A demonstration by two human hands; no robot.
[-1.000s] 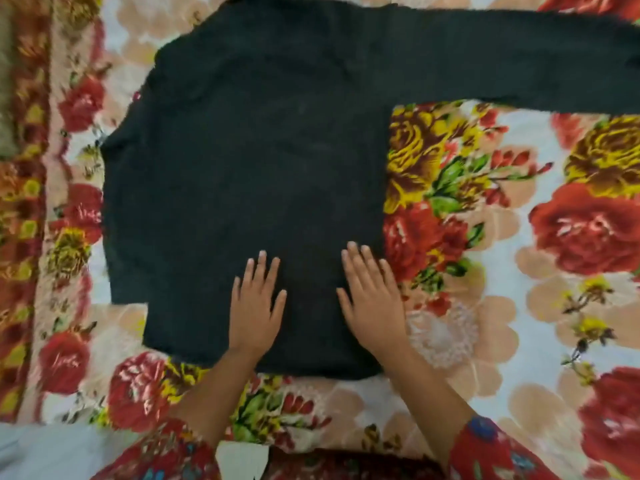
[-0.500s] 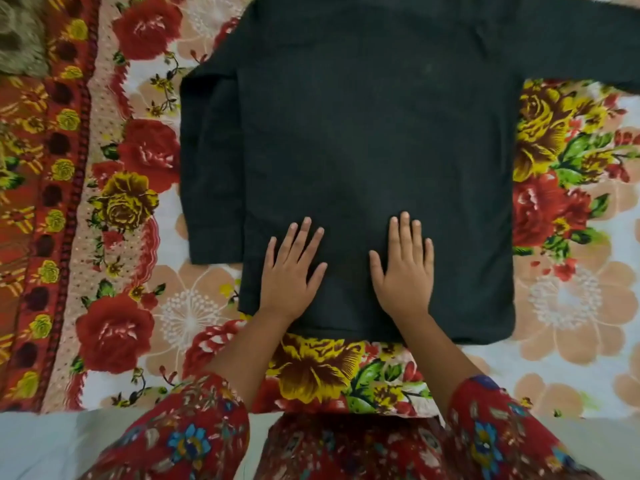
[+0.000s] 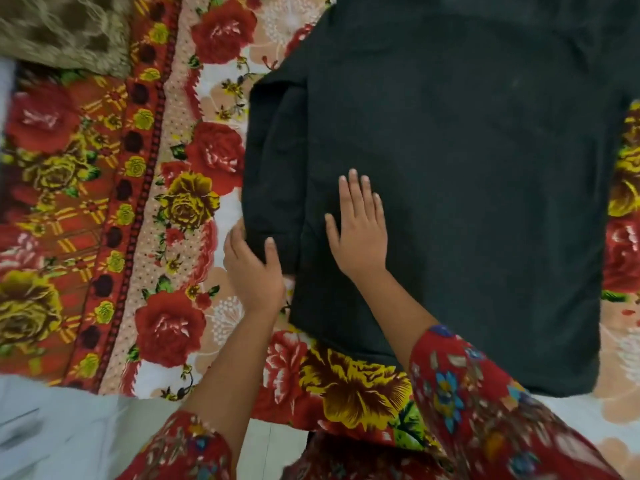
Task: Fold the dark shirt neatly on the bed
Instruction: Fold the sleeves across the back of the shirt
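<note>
The dark shirt (image 3: 467, 168) lies flat on the floral bedsheet (image 3: 166, 323), filling the upper right of the head view. Its left sleeve (image 3: 273, 174) lies folded down along the shirt's left side. My left hand (image 3: 254, 268) grips the lower end of that sleeve, thumb on top of the cloth and fingers at its outer edge. My right hand (image 3: 360, 230) rests flat on the shirt's body just right of the sleeve, fingers straight and pointing away from me. The shirt's top and its right sleeve run out of view.
A brown patterned blanket (image 3: 65, 32) lies at the top left corner. The bed's near edge runs along the bottom, with pale floor (image 3: 52, 427) below it at the lower left. My red floral sleeves cover the bottom of the view.
My left hand has left the shirt's hem area and moved left to take hold of the folded sleeve's end. My right hand shifted left across the shirt. The view swung left.
</note>
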